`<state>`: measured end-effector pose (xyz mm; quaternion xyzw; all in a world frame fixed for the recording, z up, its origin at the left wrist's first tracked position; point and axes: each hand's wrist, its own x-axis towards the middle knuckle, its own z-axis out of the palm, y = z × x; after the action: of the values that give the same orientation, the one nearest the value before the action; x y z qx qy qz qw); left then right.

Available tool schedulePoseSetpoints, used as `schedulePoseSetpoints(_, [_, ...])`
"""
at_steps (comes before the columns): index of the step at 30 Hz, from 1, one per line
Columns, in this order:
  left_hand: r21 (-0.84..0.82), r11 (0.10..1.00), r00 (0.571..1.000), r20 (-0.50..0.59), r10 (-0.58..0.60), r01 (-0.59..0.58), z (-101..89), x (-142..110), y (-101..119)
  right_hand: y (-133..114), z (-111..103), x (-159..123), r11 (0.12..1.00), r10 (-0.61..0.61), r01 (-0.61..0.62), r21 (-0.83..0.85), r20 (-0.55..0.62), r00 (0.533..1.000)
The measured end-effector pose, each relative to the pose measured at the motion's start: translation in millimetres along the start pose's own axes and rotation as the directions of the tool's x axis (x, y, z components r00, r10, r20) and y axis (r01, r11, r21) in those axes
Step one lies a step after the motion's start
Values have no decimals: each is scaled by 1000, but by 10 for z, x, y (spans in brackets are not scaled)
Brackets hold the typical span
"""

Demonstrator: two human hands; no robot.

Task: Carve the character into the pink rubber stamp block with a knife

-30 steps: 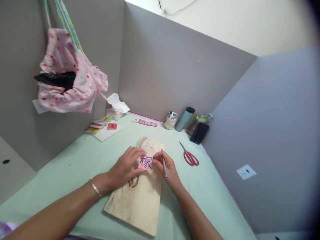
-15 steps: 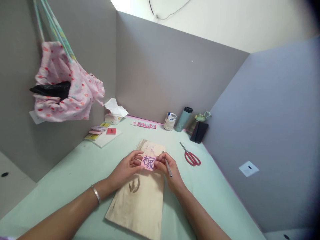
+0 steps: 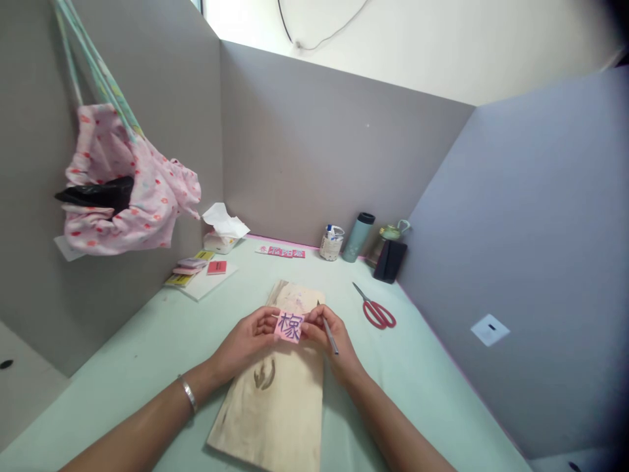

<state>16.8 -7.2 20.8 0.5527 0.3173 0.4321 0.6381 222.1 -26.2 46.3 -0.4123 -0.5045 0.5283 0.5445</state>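
A small pink paper square (image 3: 289, 326) with a purple character drawn on it is held up between both hands above a pale wooden board (image 3: 278, 393). My left hand (image 3: 246, 341) pinches its left edge. My right hand (image 3: 327, 337) pinches its right edge and also holds a thin grey craft knife (image 3: 329, 330) between the fingers, tip pointing up. The board lies on the mint-green desk (image 3: 147, 341).
Red-handled scissors (image 3: 374, 309) lie right of the board. A glue jar (image 3: 331, 242), a teal flask (image 3: 358, 236) and a black case (image 3: 389, 261) stand at the back. Paper pads (image 3: 199, 270) and a tissue box (image 3: 221, 229) sit at left; a pink cloth bag (image 3: 125, 187) hangs on the grey partition.
Both hands have lifted the pink paper a little off the board and drawn it slightly nearer; my head has tilted up, shifting the view. The grips are unchanged.
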Motion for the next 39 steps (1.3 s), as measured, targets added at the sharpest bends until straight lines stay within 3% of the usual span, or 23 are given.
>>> schedulePoseSetpoints(21, [-18,1000,1000,14,-19,19,28,-13,58,32,-9,25,1000,10,-9,20,-2,1000])
schedulePoseSetpoints(39, [-26,1000,999,39,13,-12,-21,38,-25,103,-33,66,999,23,-23,23,7,1000])
